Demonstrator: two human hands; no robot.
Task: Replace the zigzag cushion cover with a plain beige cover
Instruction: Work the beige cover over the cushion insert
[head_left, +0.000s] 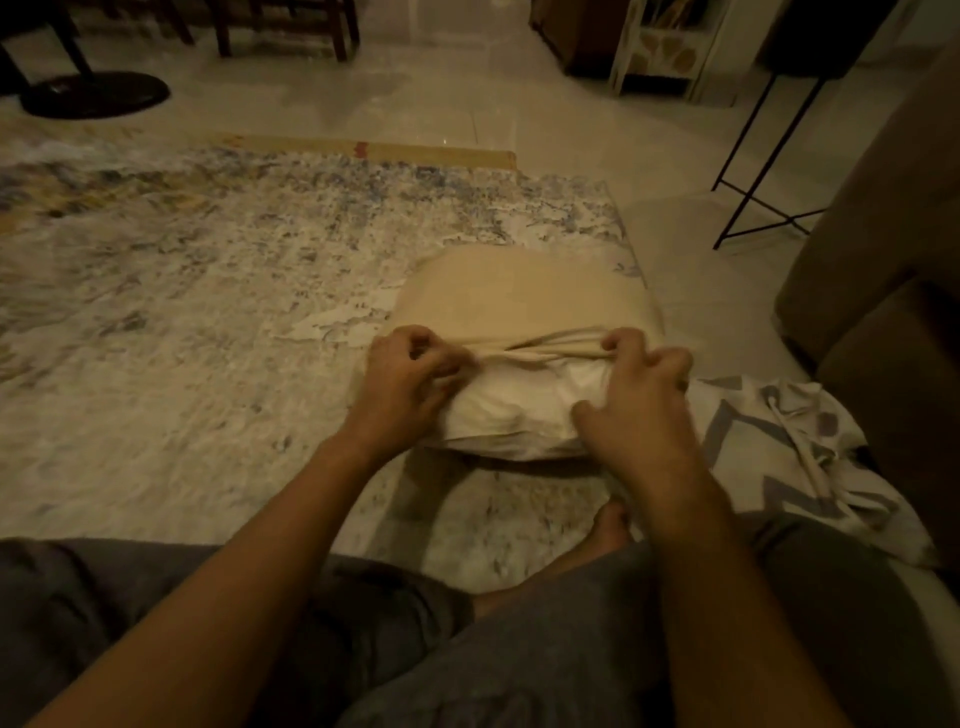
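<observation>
Cushion (511, 410) lies on the rug (182, 322), just beyond the person's knees, far half inside the beige cover (519, 296), near white end bare. Left hand (415, 374) pinches the cover's bunched open edge at its left. Right hand (641, 395) grips that edge at the right, fingers curled. Zigzag cover (789, 457) lies crumpled on the floor, right, beside the sofa (883, 291).

Open rug (182, 322) is found left of the cushion (519, 410) and beyond it. On the right, passage is narrowed by the crumpled zigzag cover (769, 441) and the sofa (883, 291) behind it. The near side is blocked by a bare foot (608, 530).
</observation>
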